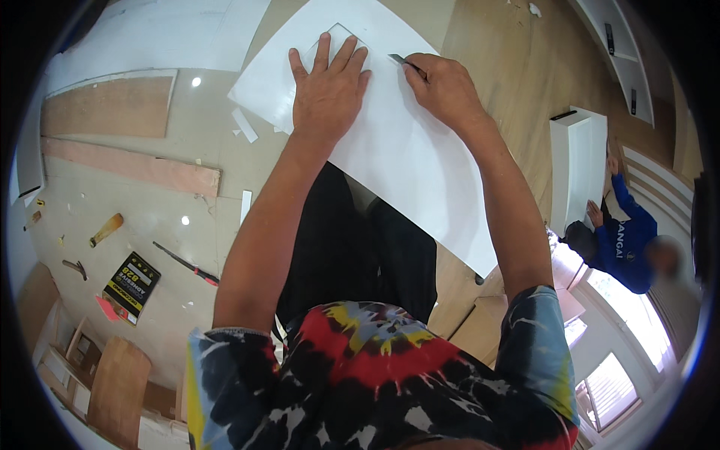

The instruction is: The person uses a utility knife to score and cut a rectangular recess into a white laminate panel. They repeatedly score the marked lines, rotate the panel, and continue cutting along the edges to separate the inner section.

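Flooring is pale glossy tile (202,120) at left, wood-look boards (499,90) at right. Far left, a brown board (109,109) lies above a narrow pinkish strip (135,165); below them are a wooden handle (106,229), a black-and-yellow packet (133,283) and a thin dark tool with a red grip (187,264). White scraps (245,125) lie just beside the panel's left edge. Left hand (328,97) rests palm down on the white panel (420,172), fingers spread, fingertips toward the far edge, over a thin square outline whose nature cannot be determined. The panel's long axis slants from upper left to lower right, passing beneath both hands. Right of the left hand, above the panel, is a knife (405,62), blade pointing left and slightly away from the wearer, long axis slanting down to the right. Right hand (444,88) pinches its dark handle between thumb and forefinger, remaining fingers curled; the blade projects beyond the fingertips. Blade contact with the panel cannot be confirmed. Far right, a person in blue (634,232) has hands at a white unit (576,157).
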`<state>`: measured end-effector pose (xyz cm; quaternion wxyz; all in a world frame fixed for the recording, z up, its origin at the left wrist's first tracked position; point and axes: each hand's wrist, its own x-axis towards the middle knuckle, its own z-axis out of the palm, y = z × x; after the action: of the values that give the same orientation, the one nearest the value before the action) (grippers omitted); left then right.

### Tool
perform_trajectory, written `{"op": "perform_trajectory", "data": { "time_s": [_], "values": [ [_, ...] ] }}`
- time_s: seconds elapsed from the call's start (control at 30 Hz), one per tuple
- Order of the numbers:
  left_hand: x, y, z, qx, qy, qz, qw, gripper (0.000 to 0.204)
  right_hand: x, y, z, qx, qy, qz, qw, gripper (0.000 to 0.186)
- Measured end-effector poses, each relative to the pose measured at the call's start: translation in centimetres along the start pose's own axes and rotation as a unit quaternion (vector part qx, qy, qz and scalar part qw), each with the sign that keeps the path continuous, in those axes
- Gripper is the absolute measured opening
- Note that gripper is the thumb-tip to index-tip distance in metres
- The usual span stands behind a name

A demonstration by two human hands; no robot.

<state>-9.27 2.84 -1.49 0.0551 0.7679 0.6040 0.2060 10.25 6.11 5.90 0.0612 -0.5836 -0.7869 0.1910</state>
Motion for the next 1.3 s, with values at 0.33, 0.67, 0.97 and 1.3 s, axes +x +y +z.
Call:
{"op": "perform_trajectory", "data": {
  "time_s": [0.33, 0.67, 0.97, 1.3],
  "values": [
    [0.3, -0.1, -0.1, 0.057, 0.007, 0.025, 0.998, 0.033, 1.2, -0.6, 0.4, -0.054, 0.013, -0.043, 0.998, 0.024],
    [0.9, 0.0, 0.1, 0.060, -0.050, 0.031, 0.996, 0.051, 1.4, -1.0, 0.3, -0.096, -0.003, -0.031, 0.995, 0.024],
    [0.6, 0.0, 0.0, 0.025, -0.013, 0.009, 1.000, 0.038, 2.6, -0.6, 1.1, -0.100, 0.030, -0.079, 0.991, 0.022],
    [0.9, 0.1, -0.3, -0.004, -0.005, -0.002, 1.000, 0.035, 4.3, -1.3, 1.2, -0.066, 0.043, -0.120, 0.990, 0.020]
  ]
}}
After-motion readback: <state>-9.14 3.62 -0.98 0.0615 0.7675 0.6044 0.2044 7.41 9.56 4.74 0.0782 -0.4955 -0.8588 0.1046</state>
